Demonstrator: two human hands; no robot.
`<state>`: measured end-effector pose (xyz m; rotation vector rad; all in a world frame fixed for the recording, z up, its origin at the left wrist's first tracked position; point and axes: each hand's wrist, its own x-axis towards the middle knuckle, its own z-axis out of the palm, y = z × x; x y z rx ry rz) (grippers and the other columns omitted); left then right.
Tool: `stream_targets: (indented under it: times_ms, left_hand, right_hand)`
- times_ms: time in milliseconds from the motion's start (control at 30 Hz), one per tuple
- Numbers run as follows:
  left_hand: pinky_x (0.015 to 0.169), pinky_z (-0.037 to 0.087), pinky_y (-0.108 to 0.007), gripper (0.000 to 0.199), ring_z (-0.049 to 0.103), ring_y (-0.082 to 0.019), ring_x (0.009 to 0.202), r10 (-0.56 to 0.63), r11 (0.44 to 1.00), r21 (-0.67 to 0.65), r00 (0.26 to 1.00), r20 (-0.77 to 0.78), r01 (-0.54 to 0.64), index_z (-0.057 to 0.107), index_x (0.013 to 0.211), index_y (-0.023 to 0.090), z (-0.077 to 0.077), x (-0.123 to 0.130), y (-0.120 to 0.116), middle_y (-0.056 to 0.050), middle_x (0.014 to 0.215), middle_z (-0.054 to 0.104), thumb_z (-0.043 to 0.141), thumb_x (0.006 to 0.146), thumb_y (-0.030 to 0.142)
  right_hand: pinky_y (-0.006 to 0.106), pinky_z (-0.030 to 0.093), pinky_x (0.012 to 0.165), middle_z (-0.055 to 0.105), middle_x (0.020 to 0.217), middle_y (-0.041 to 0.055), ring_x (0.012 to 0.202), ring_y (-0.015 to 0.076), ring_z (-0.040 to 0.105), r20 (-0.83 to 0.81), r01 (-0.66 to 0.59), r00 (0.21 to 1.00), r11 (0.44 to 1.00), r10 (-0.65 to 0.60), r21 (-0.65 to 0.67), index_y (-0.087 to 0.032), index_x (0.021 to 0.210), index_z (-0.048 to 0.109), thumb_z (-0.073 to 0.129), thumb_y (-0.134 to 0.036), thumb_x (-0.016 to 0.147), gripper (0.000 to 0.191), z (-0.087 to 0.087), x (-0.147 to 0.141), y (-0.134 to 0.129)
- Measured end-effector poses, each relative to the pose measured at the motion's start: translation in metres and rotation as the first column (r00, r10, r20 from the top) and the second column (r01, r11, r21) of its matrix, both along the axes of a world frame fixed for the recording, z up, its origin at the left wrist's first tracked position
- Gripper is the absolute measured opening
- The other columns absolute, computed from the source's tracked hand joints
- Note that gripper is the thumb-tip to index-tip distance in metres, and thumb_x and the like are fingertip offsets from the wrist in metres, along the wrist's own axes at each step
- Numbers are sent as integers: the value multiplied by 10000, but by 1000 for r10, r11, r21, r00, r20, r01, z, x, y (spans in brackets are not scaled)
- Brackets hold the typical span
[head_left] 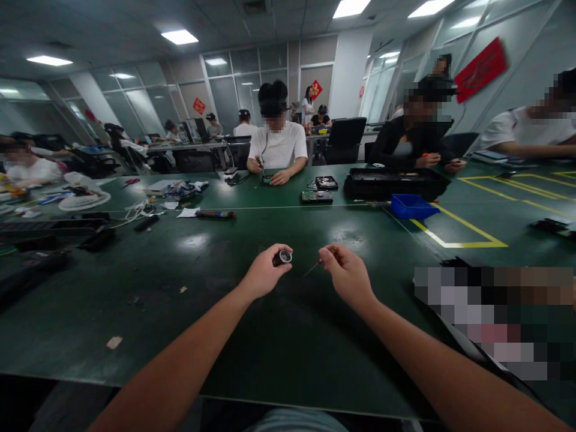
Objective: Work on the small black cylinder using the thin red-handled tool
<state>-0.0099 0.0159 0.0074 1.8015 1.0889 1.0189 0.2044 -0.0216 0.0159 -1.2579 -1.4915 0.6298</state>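
Observation:
Over the green table, my left hand grips a short dark cylinder. Its round end, with a silver rim and a recessed inside, faces me. What kind of part it is, I cannot tell. My right hand is closed around a small screwdriver with a thin metal shaft. A bit of red shows where the shaft meets the handle, and the fingers hide most of the handle. The shaft points down and left toward the cylinder without touching it.
A blue bin stands ahead right, before a long black casing. Hard drives lie near the co-worker opposite. A dark rod-shaped piece, cables and a white round grille lie left.

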Motion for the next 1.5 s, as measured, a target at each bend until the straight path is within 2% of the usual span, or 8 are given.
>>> stream_targets:
  times_ms: [167,267,633,833,1033,1200,1367,1500]
  left_hand:
    - [996,431,-476,427,617,-274,1081,7,1000,17,1000,-26,-7,670,1151,281,-11,-1,2,-77,1178,668,716,761,114]
    - [996,437,-490,433,620,-285,1085,27,999,20,1000,-17,-26,683,1143,275,-15,0,2,-88,1163,678,737,748,107]
    - [1096,388,-460,420,586,-261,1202,0,993,117,992,-129,15,679,1216,274,-13,2,-2,-59,1259,666,727,809,182]
    - [1058,428,-393,415,602,-220,1157,20,981,194,974,-228,25,646,1257,255,-8,1,-6,-40,1230,672,701,847,214]
    - [1043,433,-385,403,604,-220,1138,35,968,249,959,-280,38,644,1251,245,-5,-1,-4,-46,1214,671,701,854,212]
    - [1032,434,-377,402,601,-212,1132,20,965,256,955,-297,60,643,1252,250,-6,-2,-4,-36,1215,668,702,856,210]
    - [1008,450,-382,396,612,-218,1105,-7,970,229,944,-330,87,648,1252,257,-6,-1,-6,-36,1194,678,700,859,233]
    - [1022,445,-392,399,612,-220,1120,-21,970,222,940,-340,102,654,1246,254,-6,-2,-6,-35,1200,683,706,852,219]
  right_hand:
    - [332,507,663,656,744,24,675,179,620,-196,0,980,996,18,91,-213,964,627,522,-434,939,246,4,-2,-5]
    - [367,541,722,689,789,38,731,195,663,-226,-2,974,996,22,87,-214,1011,619,537,-427,933,240,4,-2,-5]
    - [362,544,745,726,861,63,786,204,699,-102,-7,995,996,16,85,-204,1021,610,526,-433,949,254,-2,-1,-2]
    - [302,456,588,660,636,9,592,176,625,128,22,991,996,-33,87,-208,801,646,618,-463,885,269,10,1,-7]
    - [296,462,652,690,813,26,724,178,650,89,-57,995,991,46,120,-219,986,618,502,-324,941,162,4,0,-6]
    - [296,398,569,583,607,-9,562,161,559,169,1,985,998,-12,65,-216,892,655,443,-436,981,318,1,2,-4]
    - [312,442,642,672,799,25,701,187,626,101,6,995,998,-12,64,-214,1185,569,448,-397,976,304,-1,1,-3]
    - [314,426,606,628,715,15,642,181,597,139,-18,990,1000,14,25,-222,1025,625,395,-434,995,314,1,1,-4]
